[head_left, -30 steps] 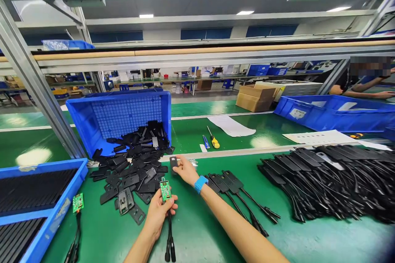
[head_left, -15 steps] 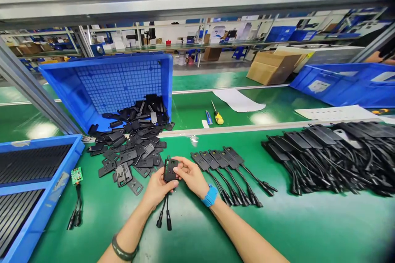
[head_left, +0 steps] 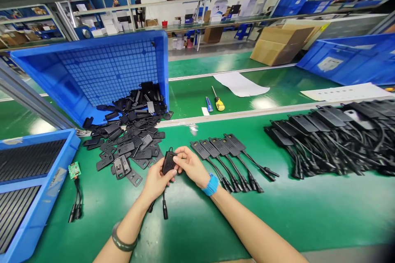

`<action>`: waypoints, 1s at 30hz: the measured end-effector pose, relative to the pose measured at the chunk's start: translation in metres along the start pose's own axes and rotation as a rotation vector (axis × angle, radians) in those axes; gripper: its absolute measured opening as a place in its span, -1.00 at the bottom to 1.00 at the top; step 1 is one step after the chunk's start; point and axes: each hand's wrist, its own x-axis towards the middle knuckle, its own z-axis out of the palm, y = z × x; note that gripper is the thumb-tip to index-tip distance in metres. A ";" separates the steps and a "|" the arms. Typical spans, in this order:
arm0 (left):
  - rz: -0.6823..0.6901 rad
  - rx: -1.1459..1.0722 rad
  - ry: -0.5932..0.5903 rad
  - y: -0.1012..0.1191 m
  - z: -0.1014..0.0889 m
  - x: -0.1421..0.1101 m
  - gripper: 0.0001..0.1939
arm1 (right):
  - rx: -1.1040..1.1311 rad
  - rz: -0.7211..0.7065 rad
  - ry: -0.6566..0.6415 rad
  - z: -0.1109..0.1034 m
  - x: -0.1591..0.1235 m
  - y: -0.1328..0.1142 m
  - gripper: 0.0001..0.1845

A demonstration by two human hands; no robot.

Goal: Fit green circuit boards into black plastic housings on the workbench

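A small black rectangular case (head_left: 168, 163), loop uppermost and leaning slightly right, is held below and left of the frame's center, its black cables (head_left: 165, 209) extending beneath to plug-like ends.

The held casing (head_left: 168, 164) is black; right of it, a blue wristband (head_left: 211, 185); left, a green circuit board (head_left: 74, 170); beyond it, a blue, grid-patterned crate (head_left: 105, 70).

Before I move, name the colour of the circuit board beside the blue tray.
The circuit board is green; the head view shows it best.
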 end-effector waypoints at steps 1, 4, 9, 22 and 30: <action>0.003 0.015 -0.005 0.000 0.000 0.000 -0.64 | -0.005 0.006 -0.006 0.000 0.000 -0.002 -0.55; 0.019 0.026 -0.023 -0.002 0.000 0.001 -0.59 | 0.013 0.051 -0.070 -0.002 -0.001 -0.008 -0.52; 0.040 0.030 -0.038 0.001 0.002 -0.002 -0.44 | 0.046 0.117 -0.153 -0.007 0.002 -0.010 -0.54; 0.114 0.009 -0.039 -0.004 0.008 -0.005 -0.08 | -1.033 -0.304 0.090 0.012 -0.010 -0.010 -0.32; 0.228 0.244 0.114 -0.004 -0.003 -0.001 -0.24 | -1.561 -0.197 0.284 -0.015 -0.004 -0.022 -0.44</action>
